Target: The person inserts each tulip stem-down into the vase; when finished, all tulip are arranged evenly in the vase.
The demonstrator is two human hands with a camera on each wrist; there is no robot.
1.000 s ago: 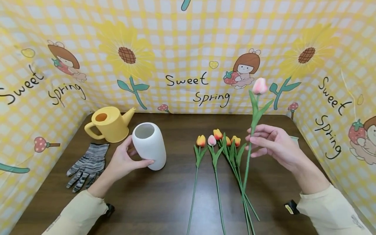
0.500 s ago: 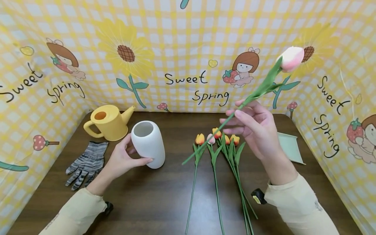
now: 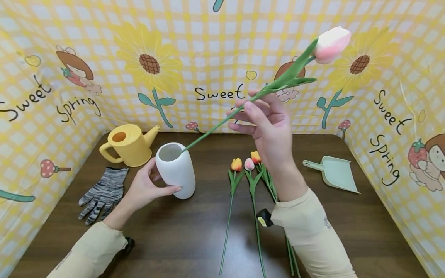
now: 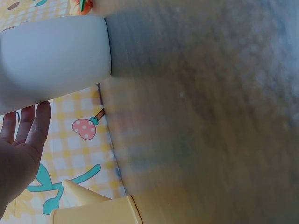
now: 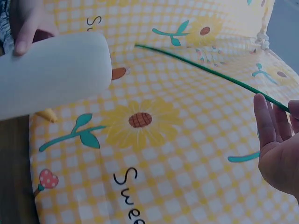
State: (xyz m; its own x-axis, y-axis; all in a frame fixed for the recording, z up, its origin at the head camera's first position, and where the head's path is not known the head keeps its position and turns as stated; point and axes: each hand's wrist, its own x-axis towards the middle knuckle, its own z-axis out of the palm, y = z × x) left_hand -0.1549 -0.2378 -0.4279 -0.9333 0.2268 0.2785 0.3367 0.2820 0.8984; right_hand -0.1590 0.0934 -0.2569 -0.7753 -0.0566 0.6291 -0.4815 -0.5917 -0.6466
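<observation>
A white vase point(image 3: 179, 175) stands on the table, gripped around its side by the left hand point(image 3: 142, 189). In the left wrist view the fingers of the left hand point(image 4: 23, 149) lie against the vase point(image 4: 56, 58). Thumb and fingers of the right hand point(image 3: 269, 127) pinch a pink tulip point(image 3: 332, 44) below its leaves. Its stem slants down leftward, the tip at the vase mouth in the head view; in the right wrist view the stem point(image 5: 205, 70) stands apart from the vase point(image 5: 60, 74), beside the right hand point(image 5: 280, 154).
Several tulips point(image 3: 236, 165) lie on the table point(image 3: 174, 239), some partly behind the right arm. A yellow watering can point(image 3: 130, 146) and a striped glove point(image 3: 104, 195) are at the left. A pale green dustpan point(image 3: 338, 173) lies at the right. Patterned cloth point(image 3: 215, 46) surrounds the table.
The right hand has moved left and up with the pink tulip, which has tilted so its stem points toward the vase. The dustpan has come into full view. The left hand and vase have stayed put.
</observation>
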